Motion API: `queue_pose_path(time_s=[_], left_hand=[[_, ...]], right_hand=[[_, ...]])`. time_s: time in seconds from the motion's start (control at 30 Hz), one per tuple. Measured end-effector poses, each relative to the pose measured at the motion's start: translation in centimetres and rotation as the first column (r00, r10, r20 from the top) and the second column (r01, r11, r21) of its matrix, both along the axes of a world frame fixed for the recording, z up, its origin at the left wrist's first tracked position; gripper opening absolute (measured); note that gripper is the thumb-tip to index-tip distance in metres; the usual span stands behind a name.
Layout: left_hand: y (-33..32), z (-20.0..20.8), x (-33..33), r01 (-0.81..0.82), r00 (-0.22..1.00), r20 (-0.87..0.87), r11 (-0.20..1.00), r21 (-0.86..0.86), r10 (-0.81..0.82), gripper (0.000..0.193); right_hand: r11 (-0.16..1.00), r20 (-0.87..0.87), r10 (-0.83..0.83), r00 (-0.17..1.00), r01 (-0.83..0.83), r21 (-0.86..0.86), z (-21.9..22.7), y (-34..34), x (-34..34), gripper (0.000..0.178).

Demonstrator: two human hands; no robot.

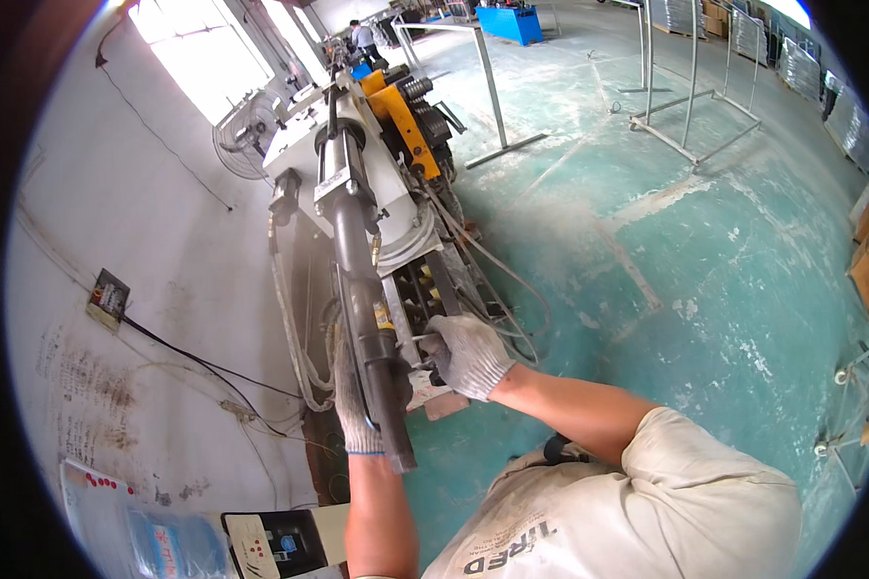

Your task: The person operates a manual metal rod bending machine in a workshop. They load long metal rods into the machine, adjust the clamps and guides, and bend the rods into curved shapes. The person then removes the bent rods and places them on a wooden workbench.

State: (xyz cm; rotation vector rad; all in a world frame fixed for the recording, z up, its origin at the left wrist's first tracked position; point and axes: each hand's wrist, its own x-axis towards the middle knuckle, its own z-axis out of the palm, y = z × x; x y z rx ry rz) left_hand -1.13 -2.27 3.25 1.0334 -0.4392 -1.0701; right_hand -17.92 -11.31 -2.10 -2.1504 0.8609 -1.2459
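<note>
A machine with a long dark steel cylinder stretches away from me, its near end close to my left forearm. Beside its left side is my left hand in a knitted white glove; the cylinder and a thin bar hide its fingers. My right hand, gloved the same way, is closed at the cylinder's right side. Its fingers curl at the end of a thin pale metal rod that reaches toward the cylinder. Just beyond that hand lies the machine's slotted dark frame with yellowish parts.
Hoses hang left of the machine, and more cables loop on its right. A fan stands by the wall. Cables run from a wall socket box. Metal frames stand on the green floor. Far off, a person bends over.
</note>
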Motion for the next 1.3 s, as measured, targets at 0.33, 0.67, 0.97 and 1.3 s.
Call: queue_pose_path(time_s=[0.33,0.67,0.97,1.3], left_hand=[[4.4,0.8,0.7,-0.283,0.959,0.050,0.922,0.265,0.280,0.040],[4.4,-1.4,-10.6,-0.823,0.564,0.504,0.491,0.286,0.654,0.028],[3.7,-0.8,-12.4,-0.970,-0.080,0.990,0.238,-0.050,-0.115,0.021],[2.9,1.2,-13.6,-0.989,0.108,-0.217,0.083,-0.120,0.970,0.023]], right_hand=[[0.819,0.179,0.574,0.799,-0.560,-0.123,-2.0,-8.6,0.3,0.010],[0.360,0.366,0.839,0.402,-0.915,0.180,-0.6,-17.6,1.6,0.017],[0.264,0.196,0.916,0.351,-0.893,0.366,-5.8,-22.8,-3.5,0.029],[0.487,-0.034,0.848,0.530,-0.750,0.448,-11.7,-29.4,-8.5,0.026]])
